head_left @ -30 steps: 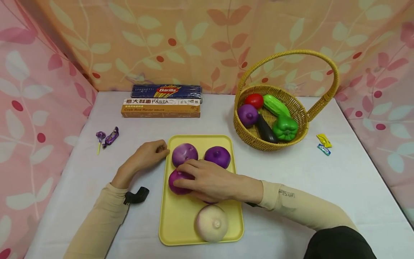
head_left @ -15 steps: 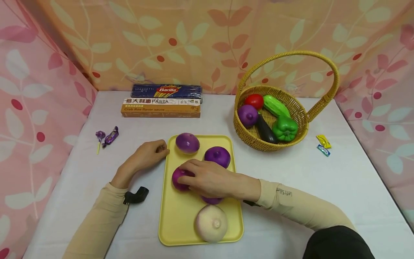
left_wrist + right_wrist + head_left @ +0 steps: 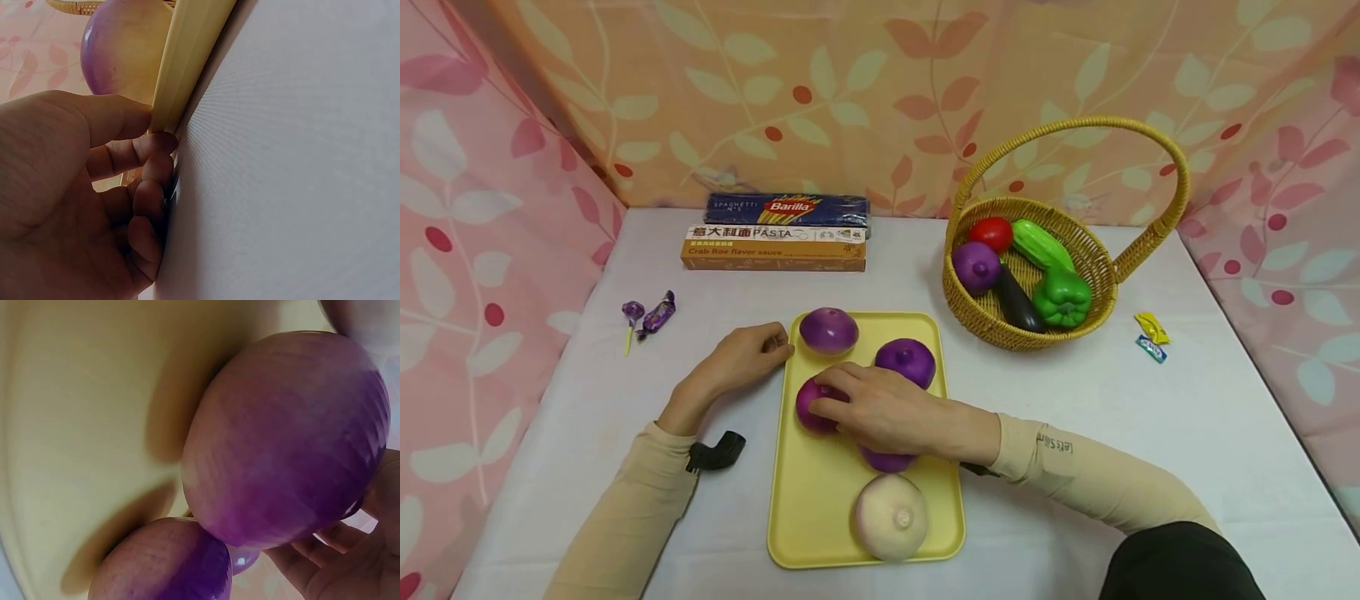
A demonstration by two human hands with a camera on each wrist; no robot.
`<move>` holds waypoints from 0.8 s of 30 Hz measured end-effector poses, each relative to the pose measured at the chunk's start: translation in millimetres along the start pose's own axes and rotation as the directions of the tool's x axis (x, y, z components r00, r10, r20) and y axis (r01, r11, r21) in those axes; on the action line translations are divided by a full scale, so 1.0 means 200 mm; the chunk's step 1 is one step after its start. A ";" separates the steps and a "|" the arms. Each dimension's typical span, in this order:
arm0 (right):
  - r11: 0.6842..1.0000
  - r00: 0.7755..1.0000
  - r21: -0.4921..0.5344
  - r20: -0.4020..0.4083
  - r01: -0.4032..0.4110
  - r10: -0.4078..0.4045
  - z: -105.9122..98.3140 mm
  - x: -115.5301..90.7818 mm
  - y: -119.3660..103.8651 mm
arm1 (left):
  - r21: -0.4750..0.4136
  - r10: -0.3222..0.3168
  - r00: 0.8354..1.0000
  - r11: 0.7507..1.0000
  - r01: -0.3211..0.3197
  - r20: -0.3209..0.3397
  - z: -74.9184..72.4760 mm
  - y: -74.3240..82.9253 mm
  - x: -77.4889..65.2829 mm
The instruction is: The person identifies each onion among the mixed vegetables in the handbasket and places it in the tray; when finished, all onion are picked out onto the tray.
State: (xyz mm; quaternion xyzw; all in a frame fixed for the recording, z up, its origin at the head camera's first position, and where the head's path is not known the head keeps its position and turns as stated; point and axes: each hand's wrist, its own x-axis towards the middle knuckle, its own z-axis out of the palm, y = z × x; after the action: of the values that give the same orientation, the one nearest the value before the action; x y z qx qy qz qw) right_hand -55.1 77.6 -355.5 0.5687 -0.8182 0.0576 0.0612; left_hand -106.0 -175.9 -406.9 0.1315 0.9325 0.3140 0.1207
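Note:
On the yellow tray (image 3: 820, 517) lie several purple onions and a whitish one (image 3: 891, 517). My right hand (image 3: 887, 408) reaches over the tray from the right, thumb and fingers curled round a purple onion (image 3: 807, 400). Part of another onion (image 3: 887, 461) shows beneath the palm. Two more onions, a back-left one (image 3: 829, 332) and a back-right one (image 3: 905, 360), sit toward the far end. A large onion (image 3: 287, 437) fills much of the right wrist view. My left hand (image 3: 81, 169) pinches the tray's left rim between thumb and index finger, the other fingers curled on the cloth.
A wicker basket (image 3: 1105, 287) with toy-like vegetables stands at the back right. Two pasta boxes (image 3: 775, 250) lie at the back left. A lollipop (image 3: 632, 312) and a wrapped candy (image 3: 657, 317) are at left, two small wrapped sweets (image 3: 1152, 327) at right.
The back-left onion has rolled toward the tray's far edge. My right hand has shifted the gripped onion slightly away from me. The left hand keeps its place on the rim.

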 end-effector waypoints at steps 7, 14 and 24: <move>0.993 0.988 0.067 -0.115 -0.098 0.105 -0.09 -0.06 0.14 | -0.005 -0.002 1.000 1.000 0.002 0.012 0.00 0.00 0.00; 0.887 0.827 0.145 -0.322 -0.438 0.461 -0.21 -0.24 0.54 | -0.005 -0.002 1.000 1.000 0.002 0.008 0.00 0.00 0.00; 0.705 0.705 0.117 -0.043 -0.700 0.708 -0.19 -0.42 0.86 | 0.000 0.012 1.000 1.000 -0.012 0.009 0.00 0.00 -0.01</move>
State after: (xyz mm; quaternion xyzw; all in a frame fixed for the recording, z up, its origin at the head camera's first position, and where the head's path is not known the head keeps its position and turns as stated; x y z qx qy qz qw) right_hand -185.3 221.3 -336.2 0.2127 -0.9663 0.1381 0.0431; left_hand -104.6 -176.0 -406.3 0.1386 0.9311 0.3144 0.1228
